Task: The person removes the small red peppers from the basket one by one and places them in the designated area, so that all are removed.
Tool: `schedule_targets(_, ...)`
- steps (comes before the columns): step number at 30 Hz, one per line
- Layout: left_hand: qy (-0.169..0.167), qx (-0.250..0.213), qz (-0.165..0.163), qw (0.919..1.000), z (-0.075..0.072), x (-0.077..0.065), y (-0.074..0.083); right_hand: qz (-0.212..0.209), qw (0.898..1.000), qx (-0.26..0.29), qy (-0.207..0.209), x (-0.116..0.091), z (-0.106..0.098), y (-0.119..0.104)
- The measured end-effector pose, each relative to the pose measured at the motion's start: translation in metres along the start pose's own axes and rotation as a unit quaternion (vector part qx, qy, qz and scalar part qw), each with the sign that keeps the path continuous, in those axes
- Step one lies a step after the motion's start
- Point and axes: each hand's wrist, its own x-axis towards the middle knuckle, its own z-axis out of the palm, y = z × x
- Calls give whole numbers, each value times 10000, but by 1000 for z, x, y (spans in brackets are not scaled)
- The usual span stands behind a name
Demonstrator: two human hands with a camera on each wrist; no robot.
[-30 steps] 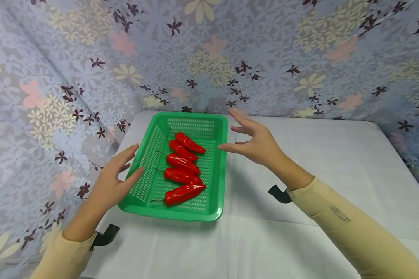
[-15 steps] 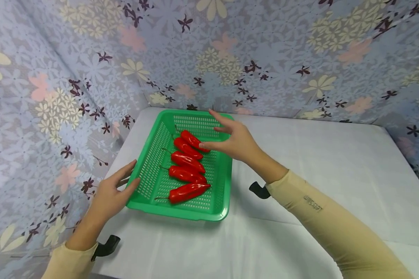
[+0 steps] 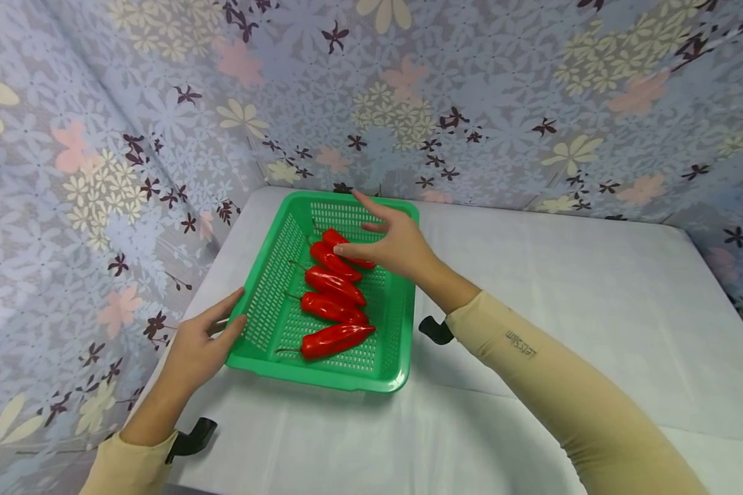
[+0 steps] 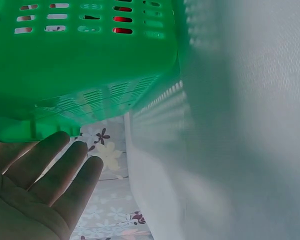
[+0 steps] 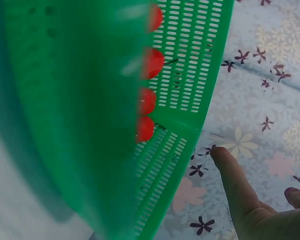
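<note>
- The green plastic basket (image 3: 322, 382) is sitting on the white tabletop (image 3: 532, 289), toward the left.
- Five red peppers (image 3: 333, 285) are lying inside it, in a row from near to far.
- The right hand (image 3: 397, 245) is hanging over the far right part of the basket, fingers and thumb spread; the thumb is covering a bit of the farthest pepper (image 3: 335, 238).
- The left hand (image 3: 195, 350) is reaching to the basket's left rim, thumb and fingers apart; I cannot tell if it is touching.
- In the right wrist view, the blurry basket side is hiding most of the peppers.
</note>
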Motion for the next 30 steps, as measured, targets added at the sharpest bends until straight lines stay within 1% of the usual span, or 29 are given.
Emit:
schedule_targets(2,14,-14,9,10000,0,0,-1,55,10000,8,37,4,4,-2)
schedule_targets(8,63,-85,48,9999,1,1,-5,289,9988,358,156,15,16,-6)
schedule_targets(10,55,-114,41,9999,1,1,-5,441,9974,531,229,18,19,-5)
schedule_targets(13,38,-146,42,9999,2,2,-6,777,9937,667,456,24,23,-3)
schedule_targets(17,29,-161,55,9999,1,3,-8,1320,9860,718,729,34,27,-2)
schedule_targets(20,31,-162,75,9998,0,4,-9,1627,9792,924,779,42,31,1)
schedule_targets(22,29,-165,75,9998,-1,4,-10,1845,9721,1217,784,46,33,4)
schedule_targets(26,25,-193,76,9998,-1,5,-11,2358,9554,1599,779,53,38,9)
schedule_targets(30,-36,-245,120,9996,-1,6,-12,2709,9482,1449,810,57,41,18)
